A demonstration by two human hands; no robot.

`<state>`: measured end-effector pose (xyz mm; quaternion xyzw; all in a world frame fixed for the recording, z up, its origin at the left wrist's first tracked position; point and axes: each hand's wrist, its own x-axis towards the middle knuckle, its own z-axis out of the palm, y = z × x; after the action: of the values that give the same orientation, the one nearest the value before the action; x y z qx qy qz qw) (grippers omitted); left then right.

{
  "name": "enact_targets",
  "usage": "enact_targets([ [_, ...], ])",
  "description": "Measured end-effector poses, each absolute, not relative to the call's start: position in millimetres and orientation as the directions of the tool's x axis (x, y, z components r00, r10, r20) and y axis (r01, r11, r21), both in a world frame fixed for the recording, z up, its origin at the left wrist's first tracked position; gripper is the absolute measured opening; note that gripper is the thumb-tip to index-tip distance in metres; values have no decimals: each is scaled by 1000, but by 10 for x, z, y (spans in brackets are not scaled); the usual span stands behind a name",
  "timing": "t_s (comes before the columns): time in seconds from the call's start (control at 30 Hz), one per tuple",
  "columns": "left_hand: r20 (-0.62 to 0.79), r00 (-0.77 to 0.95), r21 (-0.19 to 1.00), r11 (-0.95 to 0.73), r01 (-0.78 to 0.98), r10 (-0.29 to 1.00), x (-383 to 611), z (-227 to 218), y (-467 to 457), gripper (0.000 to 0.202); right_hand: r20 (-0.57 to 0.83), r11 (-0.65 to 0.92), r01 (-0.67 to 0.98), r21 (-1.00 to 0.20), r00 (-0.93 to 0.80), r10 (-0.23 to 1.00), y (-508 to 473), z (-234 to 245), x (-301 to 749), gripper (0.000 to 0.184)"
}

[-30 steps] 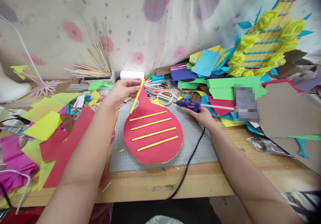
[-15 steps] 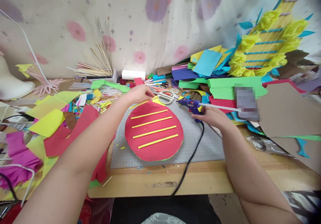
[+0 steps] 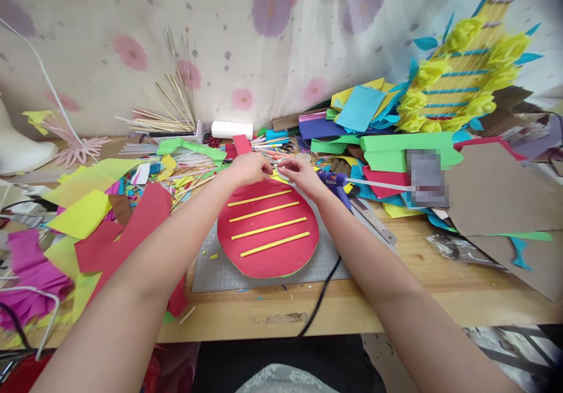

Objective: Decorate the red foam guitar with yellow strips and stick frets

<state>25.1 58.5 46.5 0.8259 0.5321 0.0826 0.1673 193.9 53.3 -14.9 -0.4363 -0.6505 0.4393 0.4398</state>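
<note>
A round red paper-covered disc [image 3: 268, 229] lies on the grey cutting mat [image 3: 206, 278], crossed by several slanted yellow strips [image 3: 269, 229]. Over its top edge, my left hand [image 3: 253, 169] is closed in a pinch on a thin yellow strip, now mostly hidden by the fingers. My right hand [image 3: 301, 177] is close beside it, thumb and fingers drawn together; whatever is between them is too small to make out. Just right of that hand, the blue glue gun [image 3: 336, 183] rests with a glue stick [image 3: 378, 185] in its back. Scissors near the fingertips are mostly covered.
Coloured paper scraps [image 3: 83, 211] crowd the left side. A metal ruler [image 3: 373, 220] lies right of the mat. The gun's black cord [image 3: 323, 296] runs over the front edge. A yellow flowered paper guitar [image 3: 457, 82] leans at the back right, behind brown cardboard [image 3: 492, 187].
My right hand has let go of the glue gun and moved left to my left hand above the disc. The gun now lies on the table. My left hand stays near the disc's top.
</note>
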Motion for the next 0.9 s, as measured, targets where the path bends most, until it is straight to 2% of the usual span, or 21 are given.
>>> enact_targets([
  [0.23, -47, 412, 349, -371, 861, 910, 275, 406, 610, 18, 131, 157, 105, -982, -221, 966, 605, -334, 1929, 36],
  [0.33, -21, 426, 424, -378, 823, 904, 255, 388, 648, 18, 80, 91, 54, -994, -178, 981, 615, -375, 1926, 37],
  [0.4, 82, 414, 529, -391, 753, 907, 167, 382, 657, 20, 44, 44, -1, -999, -139, 989, 628, -419, 1934, 37],
  [0.43, 161, 367, 595, -386, 705, 916, 97, 371, 646, 21, 28, 25, -27, -999, -124, 992, 633, -442, 1942, 36],
  [0.5, 300, 119, 737, -309, 601, 946, -79, 315, 583, 26, 5, -2, -58, -998, -113, 994, 638, -480, 1962, 33],
  [0.57, 339, -142, 848, -237, 474, 930, -268, 202, 465, 28, -9, -19, -76, -997, -122, 993, 638, -500, 1979, 31],
  [0.63, 307, -277, 911, -198, 362, 910, -417, 52, 316, 25, -21, -32, -90, -995, -126, 992, 639, -506, 1983, 29],
  [0.67, 253, -288, 935, -157, 317, 924, -465, -24, 243, 25, -25, -37, -93, -995, -127, 992, 641, -507, 1980, 29],
  [0.77, 104, -270, 980, -52, 194, 957, -502, -203, 82, 32, -31, -42, -81, -996, -131, 991, 653, -517, 1961, 28],
  [0.9, 108, -234, 983, -69, 172, 966, -428, -305, 32, 30, -32, -39, -50, -998, -135, 990, 659, -538, 1947, 30],
])
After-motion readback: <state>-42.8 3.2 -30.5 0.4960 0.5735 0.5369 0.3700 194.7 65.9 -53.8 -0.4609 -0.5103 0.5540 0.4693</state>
